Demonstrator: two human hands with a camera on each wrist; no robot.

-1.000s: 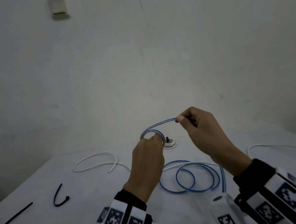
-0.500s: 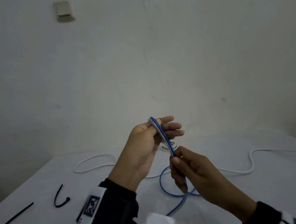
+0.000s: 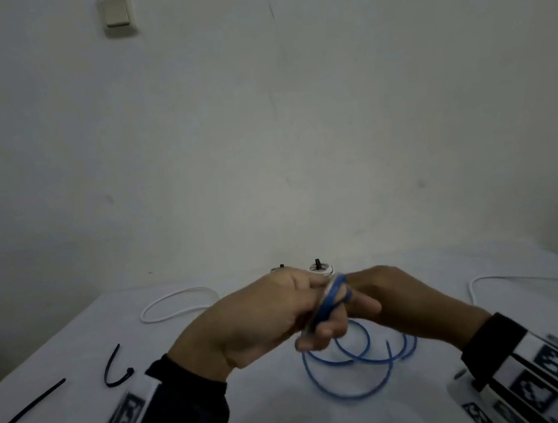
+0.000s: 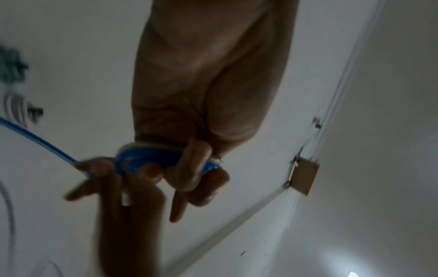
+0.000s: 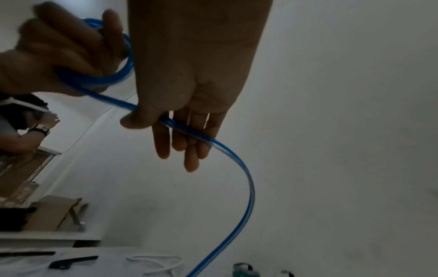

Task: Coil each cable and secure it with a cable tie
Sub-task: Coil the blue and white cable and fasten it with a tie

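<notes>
Above the desk (image 3: 222,406), the left hand (image 3: 258,320) grips a small coil of the blue cable (image 3: 331,297) wound round its fingers, while the right hand (image 3: 393,299) pinches the trailing run between thumb and fingers, the remaining cable lying in loose loops on the desk beneath both hands.

- A plain pale wall (image 3: 330,119) rises straight behind the white worktop (image 3: 79,353).
- A beige wall switch (image 3: 116,13) sits high on that wall, left of centre.
- Light is dim and even.
</notes>
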